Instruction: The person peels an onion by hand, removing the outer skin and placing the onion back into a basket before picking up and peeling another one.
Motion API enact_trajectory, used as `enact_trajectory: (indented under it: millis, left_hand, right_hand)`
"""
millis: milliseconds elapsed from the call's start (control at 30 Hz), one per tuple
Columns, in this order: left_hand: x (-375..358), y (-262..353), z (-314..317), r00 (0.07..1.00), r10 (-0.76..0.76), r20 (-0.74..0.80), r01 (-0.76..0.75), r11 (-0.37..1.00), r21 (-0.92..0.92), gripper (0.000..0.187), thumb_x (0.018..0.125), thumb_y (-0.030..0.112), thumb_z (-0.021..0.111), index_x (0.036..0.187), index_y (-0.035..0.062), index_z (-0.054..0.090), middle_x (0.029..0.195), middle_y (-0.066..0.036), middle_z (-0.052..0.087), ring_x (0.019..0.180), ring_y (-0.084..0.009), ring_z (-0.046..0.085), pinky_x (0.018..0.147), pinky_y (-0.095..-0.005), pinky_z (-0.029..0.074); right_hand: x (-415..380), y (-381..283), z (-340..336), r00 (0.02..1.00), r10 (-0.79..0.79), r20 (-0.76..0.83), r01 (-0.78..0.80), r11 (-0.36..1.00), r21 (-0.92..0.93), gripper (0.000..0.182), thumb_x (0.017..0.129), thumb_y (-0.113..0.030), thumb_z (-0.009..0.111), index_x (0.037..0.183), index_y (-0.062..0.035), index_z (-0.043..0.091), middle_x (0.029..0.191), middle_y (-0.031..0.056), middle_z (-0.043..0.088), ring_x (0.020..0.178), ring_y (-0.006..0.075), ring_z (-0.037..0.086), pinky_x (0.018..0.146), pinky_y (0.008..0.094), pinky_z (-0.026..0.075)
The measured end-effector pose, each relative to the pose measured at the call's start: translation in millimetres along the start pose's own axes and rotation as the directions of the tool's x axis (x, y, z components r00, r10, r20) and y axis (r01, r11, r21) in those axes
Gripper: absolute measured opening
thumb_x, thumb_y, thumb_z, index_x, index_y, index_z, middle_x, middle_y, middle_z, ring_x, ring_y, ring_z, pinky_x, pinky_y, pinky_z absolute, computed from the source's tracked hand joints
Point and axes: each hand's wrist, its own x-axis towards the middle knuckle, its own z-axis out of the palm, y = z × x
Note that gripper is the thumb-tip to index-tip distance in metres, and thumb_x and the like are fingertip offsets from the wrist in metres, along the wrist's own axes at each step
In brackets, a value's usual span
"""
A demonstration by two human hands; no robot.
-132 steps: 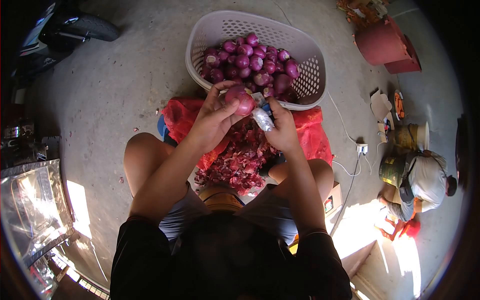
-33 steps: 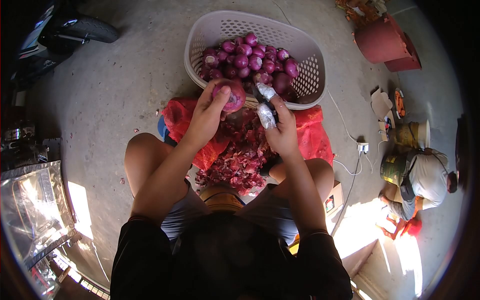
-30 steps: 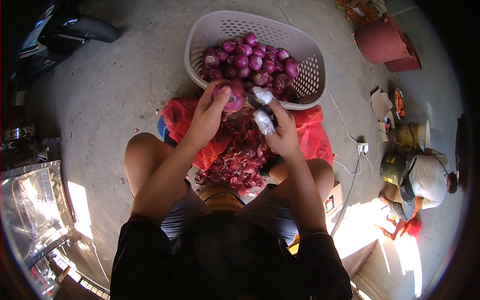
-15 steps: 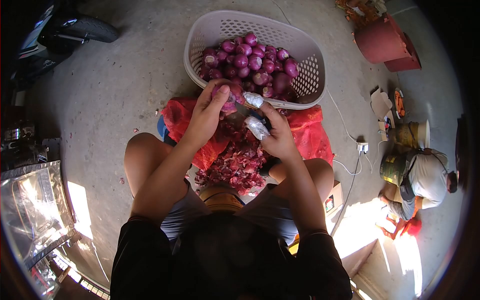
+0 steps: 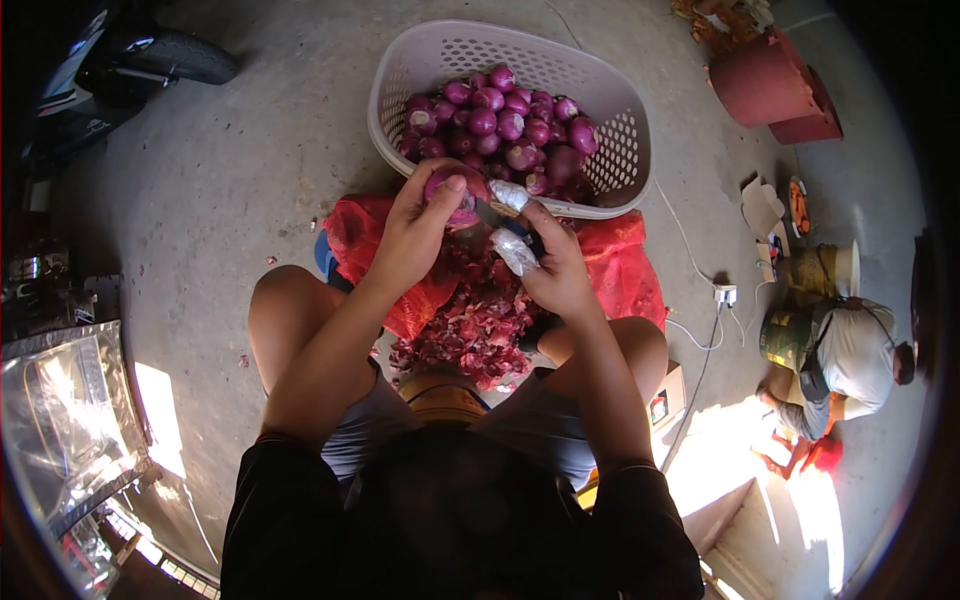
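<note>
My left hand (image 5: 420, 215) is closed around a red onion (image 5: 458, 200), thumb laid along its near side. Opposite it, my right hand (image 5: 550, 255) grips a small knife (image 5: 488, 213); its short blade meets the onion's right side, and its dark handle is mostly hidden. Whitish wrapping covers the thumb and forefinger of my right hand. Just beyond both hands stands a grey perforated basket (image 5: 400, 60) holding many red onions (image 5: 482, 122). Below the hands, loose onion skins (image 5: 465, 335) lie heaped on a red mesh sack (image 5: 620, 270).
A power adapter (image 5: 725, 293) with cables lies on the concrete floor to the right. Further right, another person (image 5: 860, 350) bends beside buckets (image 5: 825, 270). Red tubs (image 5: 765, 80) stand at the upper right, and a motorcycle wheel (image 5: 185, 57) is at the upper left.
The onion has turned slightly in my left hand, showing a smoother purple face. My right hand and the knife have shifted only a little; the surroundings look the same.
</note>
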Motion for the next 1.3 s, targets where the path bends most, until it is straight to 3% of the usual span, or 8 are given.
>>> enact_trajectory:
  millis: [433, 533, 600, 700, 867, 1000, 1100, 1300]
  left_hand:
    - [0, -1, 0, 0.997, 0.062, 0.043, -0.063, 0.998, 0.030, 0.028, 0.091, 0.021, 0.054, 0.111, 0.0025, 0.049, 0.100, -0.005, 0.056, 0.091, -0.0108, 0.053, 0.081, -0.0254, 0.045]
    - [-2, -7, -1, 0.994, 0.093, 0.062, -0.103, 0.976, 0.192, 0.030, 0.089, 0.020, 0.056, 0.112, 0.0021, 0.049, 0.101, -0.005, 0.056, 0.093, -0.0122, 0.053, 0.083, -0.0265, 0.044]
    - [-3, -8, 1, 0.994, 0.092, 0.059, -0.101, 0.982, 0.162, 0.031, 0.089, 0.021, 0.057, 0.113, 0.0021, 0.049, 0.102, -0.006, 0.055, 0.094, -0.0126, 0.052, 0.084, -0.0268, 0.043]
    - [-2, -10, 1, 0.991, 0.109, 0.080, -0.118, 0.986, 0.120, 0.033, 0.089, 0.019, 0.057, 0.116, 0.0026, 0.048, 0.105, -0.007, 0.054, 0.096, -0.0123, 0.052, 0.086, -0.0267, 0.042]
    - [-5, 7, 4, 0.992, 0.016, 0.127, -0.015, 1.000, -0.002, 0.038, 0.088, 0.014, 0.059, 0.122, 0.0037, 0.045, 0.108, -0.006, 0.053, 0.098, -0.0117, 0.051, 0.087, -0.0256, 0.042]
    - [0, 0, 2, 0.992, 0.085, 0.090, -0.081, 0.995, -0.051, 0.042, 0.086, 0.009, 0.060, 0.124, 0.0036, 0.043, 0.110, -0.007, 0.053, 0.098, -0.0114, 0.052, 0.086, -0.0254, 0.044]
    - [-1, -2, 4, 0.991, 0.118, 0.071, -0.113, 0.991, -0.068, 0.043, 0.084, 0.005, 0.061, 0.124, 0.0031, 0.043, 0.111, -0.007, 0.053, 0.097, -0.0111, 0.053, 0.085, -0.0254, 0.046]
    - [0, -5, 4, 0.991, 0.114, 0.067, -0.108, 0.990, -0.093, 0.045, 0.083, 0.003, 0.063, 0.123, 0.0025, 0.043, 0.110, -0.007, 0.054, 0.097, -0.0105, 0.054, 0.084, -0.0249, 0.047]
  right_hand:
    - [-4, 1, 6, 1.000, -0.008, -0.021, 0.005, 0.989, -0.147, 0.050, 0.074, -0.002, 0.063, 0.122, -0.0031, 0.047, 0.112, 0.0212, 0.058, 0.100, 0.0359, 0.058, 0.085, 0.0373, 0.046]
    - [-1, -4, 2, 1.000, -0.018, 0.004, 0.019, 0.981, -0.194, 0.050, 0.075, -0.001, 0.060, 0.123, -0.0023, 0.047, 0.112, 0.0217, 0.057, 0.101, 0.0360, 0.058, 0.086, 0.0370, 0.046]
    - [1, -4, 0, 1.000, 0.010, 0.011, -0.008, 0.985, -0.174, 0.050, 0.076, 0.001, 0.057, 0.125, -0.0014, 0.046, 0.113, 0.0217, 0.057, 0.103, 0.0342, 0.058, 0.088, 0.0360, 0.044]
    - [3, -1, 4, 0.996, 0.054, -0.070, -0.060, 0.995, -0.083, 0.049, 0.079, 0.004, 0.052, 0.127, -0.0003, 0.044, 0.118, 0.0200, 0.056, 0.107, 0.0296, 0.057, 0.092, 0.0330, 0.041]
    - [-1, 0, 1, 0.954, 0.293, -0.062, -0.243, 0.878, 0.412, 0.049, 0.083, 0.004, 0.050, 0.130, -0.0006, 0.040, 0.123, 0.0153, 0.053, 0.109, 0.0243, 0.055, 0.095, 0.0303, 0.038]
    - [-3, -1, -2, 0.998, 0.053, -0.043, -0.040, 0.963, 0.268, 0.050, 0.083, 0.001, 0.055, 0.130, -0.0014, 0.040, 0.119, 0.0159, 0.055, 0.108, 0.0250, 0.055, 0.095, 0.0316, 0.039]
    - [0, -3, -4, 0.999, 0.051, 0.011, -0.051, 0.996, 0.077, 0.049, 0.082, -0.003, 0.059, 0.128, -0.0020, 0.041, 0.118, 0.0183, 0.055, 0.109, 0.0296, 0.055, 0.094, 0.0344, 0.040]
    - [1, 1, -2, 1.000, 0.001, -0.024, -0.001, 1.000, 0.001, 0.049, 0.080, -0.007, 0.062, 0.125, -0.0022, 0.044, 0.115, 0.0193, 0.057, 0.108, 0.0346, 0.055, 0.093, 0.0387, 0.041]
